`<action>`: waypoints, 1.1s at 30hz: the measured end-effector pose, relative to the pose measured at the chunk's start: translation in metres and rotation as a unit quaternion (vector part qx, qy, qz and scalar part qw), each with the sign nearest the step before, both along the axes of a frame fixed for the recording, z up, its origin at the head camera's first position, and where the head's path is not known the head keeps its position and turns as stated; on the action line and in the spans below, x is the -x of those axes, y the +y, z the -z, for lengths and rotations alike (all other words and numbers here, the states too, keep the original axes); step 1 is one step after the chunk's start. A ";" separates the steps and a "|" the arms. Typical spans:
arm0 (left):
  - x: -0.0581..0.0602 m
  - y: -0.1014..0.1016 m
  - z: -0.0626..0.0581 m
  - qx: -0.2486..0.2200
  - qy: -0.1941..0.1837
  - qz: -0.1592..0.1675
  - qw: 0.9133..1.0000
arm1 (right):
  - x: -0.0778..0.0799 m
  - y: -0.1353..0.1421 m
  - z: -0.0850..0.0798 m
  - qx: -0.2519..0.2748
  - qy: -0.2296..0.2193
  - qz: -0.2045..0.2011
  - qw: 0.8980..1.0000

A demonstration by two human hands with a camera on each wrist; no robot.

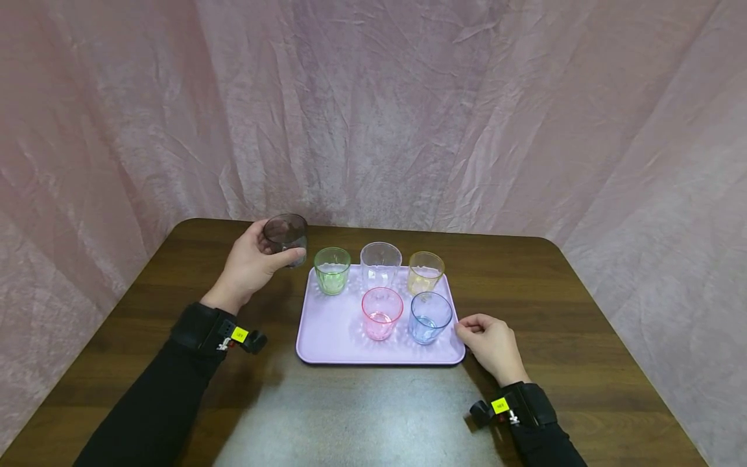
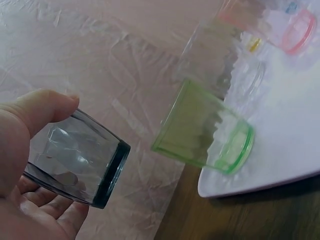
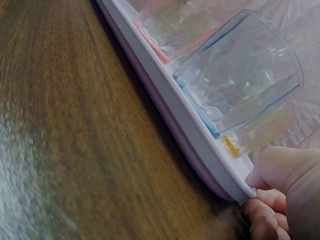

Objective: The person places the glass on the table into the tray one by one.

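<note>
My left hand [image 1: 248, 269] grips a dark grey glass [image 1: 285, 237], thumb on one side and fingers round the other, in the air left of the tray. In the left wrist view the grey glass [image 2: 80, 152] has its thick base turned toward the green glass [image 2: 205, 132]. At the right edge of the lilac tray [image 1: 338, 337], my right hand [image 1: 493, 344] pinches the rim between thumb and fingers. On the tray stand a green glass [image 1: 332, 275], a clear glass [image 1: 380, 263], a yellow glass [image 1: 425, 272], a pink glass [image 1: 381, 318] and a blue glass [image 1: 429, 319].
A brown wooden table [image 1: 525, 279] carries the tray near its middle. Behind the table's back edge hangs a pink crinkled curtain [image 1: 373, 117]. The tray's front left part holds no glass. Light glares off the table [image 1: 350, 415] in front of the tray.
</note>
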State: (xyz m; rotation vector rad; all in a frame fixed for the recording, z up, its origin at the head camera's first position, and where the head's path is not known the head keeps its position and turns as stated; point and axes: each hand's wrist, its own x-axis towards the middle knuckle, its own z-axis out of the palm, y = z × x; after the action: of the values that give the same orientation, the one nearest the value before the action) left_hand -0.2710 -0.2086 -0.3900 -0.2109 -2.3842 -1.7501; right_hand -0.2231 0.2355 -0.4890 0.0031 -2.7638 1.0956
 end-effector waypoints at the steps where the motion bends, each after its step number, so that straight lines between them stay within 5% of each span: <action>1: -0.001 0.001 0.000 -0.001 -0.001 0.002 1.000 | 0.000 0.000 0.000 -0.001 0.001 0.001 1.000; 33: -0.031 0.024 0.001 0.010 0.014 0.068 0.998 | 0.000 -0.002 0.000 -0.004 0.012 0.000 1.000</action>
State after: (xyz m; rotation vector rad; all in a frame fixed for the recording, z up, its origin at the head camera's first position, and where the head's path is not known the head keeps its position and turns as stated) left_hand -0.2398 -0.1843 -0.3907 -0.4067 -2.4190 -1.7683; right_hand -0.2228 0.2339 -0.4890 0.0178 -2.7471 1.0776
